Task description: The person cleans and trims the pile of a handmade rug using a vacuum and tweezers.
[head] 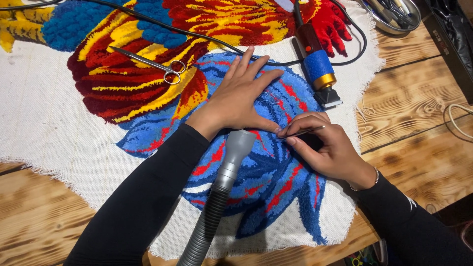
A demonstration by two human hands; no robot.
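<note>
So the left hand (240, 96) is pressed flat, fingers spread, on the blue and red part of the tufted rug (148, 83), holding nothing. The right hand (325, 148) is curled shut around a thin metal tool (305, 131), tip touching the pile just beside the left thumb. A grey ribbed vacuum hose (219, 197) comes in from the near edge between both arms, nozzle almost at the left wrist. Not much room there. Rug pile is thick and fuzzy; the white backing cloth (44, 123) is a flat weave with frayed edges, open on the left. Scissors (148, 63) lie far left on the red-yellow pile, a blue-gripped trimmer (318, 64) far right. Wooden table (414, 98) shows scorched grain.
</note>
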